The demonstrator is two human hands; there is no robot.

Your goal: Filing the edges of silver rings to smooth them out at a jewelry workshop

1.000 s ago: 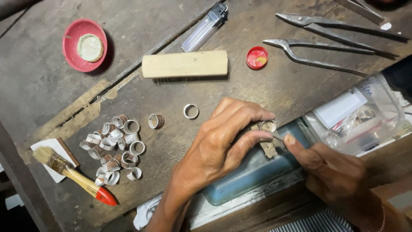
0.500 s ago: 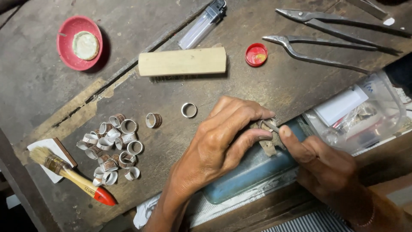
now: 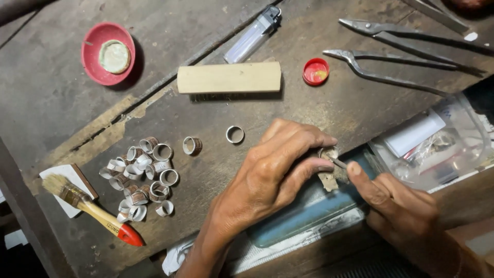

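**Ring held at the bench peg, tool tip now at its edge**

The left hand point(image 3: 278, 170) has its fingers closed round a small metal ring point(image 3: 327, 153), pinning it against a worn wooden peg point(image 3: 328, 180) directly beneath the grip. The right hand point(image 3: 399, 206) pinches a thin tool point(image 3: 340, 163); its tip meets the ring on the side away from the left palm. How firmly the ring is seated cannot be told, as the fingers cover most of it.

Change noted: over the last second both hands have held their station; the right thumb has crept slightly nearer the ring and the view has shifted a little. The work at the ring therefore appears to be in progress, not finished.

Beyond the left knuckles lie a single ring point(image 3: 234, 134) and another point(image 3: 192, 145); farther out, a pile of rings point(image 3: 141, 172) and a brush point(image 3: 87, 206). Across from the grip sit a wooden block point(image 3: 229, 77), a red cap point(image 3: 315, 71) and pliers point(image 3: 386, 69).
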